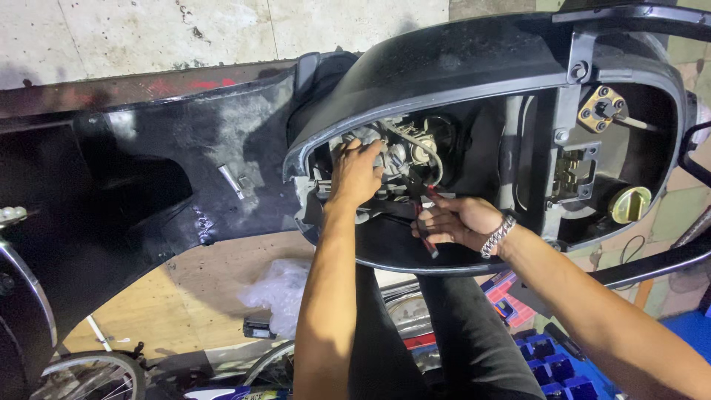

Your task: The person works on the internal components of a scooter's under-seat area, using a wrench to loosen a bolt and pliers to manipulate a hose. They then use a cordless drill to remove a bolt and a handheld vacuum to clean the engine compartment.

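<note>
Wall [222, 30]: pale concrete along the top edge, stained and scuffed, one vertical seam, dark marks near the upper middle.
Floor [148, 311]: light wooden boards at lower left, worn and dusty.
Paving [678, 211]: greenish and pinkish tiles at the far right, partly hidden.
Plastic bag [281, 289]: clear, crumpled, lying on the boards.
Wheel [89, 374]: spoked, bottom left corner, only partly in view.
Blue crate [559, 370]: bottom right, gridded compartments, just beside a red tray [507, 292].
Light: even and soft, dim in the lower corners.
</note>
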